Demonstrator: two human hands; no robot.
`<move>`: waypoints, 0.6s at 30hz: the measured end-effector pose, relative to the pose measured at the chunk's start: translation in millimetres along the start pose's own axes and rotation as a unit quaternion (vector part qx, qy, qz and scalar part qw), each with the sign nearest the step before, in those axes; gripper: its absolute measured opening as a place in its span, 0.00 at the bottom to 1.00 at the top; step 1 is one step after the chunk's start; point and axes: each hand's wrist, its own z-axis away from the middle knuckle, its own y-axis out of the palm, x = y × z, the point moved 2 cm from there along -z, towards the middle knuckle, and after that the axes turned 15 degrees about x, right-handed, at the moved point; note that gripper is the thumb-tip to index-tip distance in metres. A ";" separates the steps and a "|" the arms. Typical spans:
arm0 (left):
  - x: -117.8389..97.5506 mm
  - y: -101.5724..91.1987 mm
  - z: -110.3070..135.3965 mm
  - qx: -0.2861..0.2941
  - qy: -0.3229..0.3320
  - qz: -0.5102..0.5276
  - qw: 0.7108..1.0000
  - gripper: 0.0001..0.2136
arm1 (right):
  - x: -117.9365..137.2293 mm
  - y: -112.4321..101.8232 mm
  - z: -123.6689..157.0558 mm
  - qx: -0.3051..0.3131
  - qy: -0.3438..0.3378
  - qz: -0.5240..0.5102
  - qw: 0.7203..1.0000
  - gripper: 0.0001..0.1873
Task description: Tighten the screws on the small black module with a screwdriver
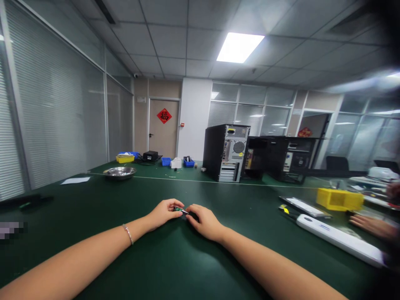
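Observation:
Both my hands meet on the green table (175, 258) in front of me. My left hand (164, 211) pinches a small green part (178, 209) between its fingertips. My right hand (204, 221) is closed round a dark, thin tool (187, 213) whose tip touches the green part. A bracelet sits on my left wrist. What the small part is I cannot make out.
A black computer tower (225, 152) stands at the back with more dark cases to its right. A metal bowl (119, 172) and blue and yellow bins sit far left. A yellow bin (339, 199), a white long device (339, 238) and another person's hand (371, 225) are at right.

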 end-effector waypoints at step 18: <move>6.8 -5.7 1.1 -0.076 0.023 0.176 0.981 0.22 | 0.2 1.9 0.7 0.002 0.005 0.029 1.000 0.08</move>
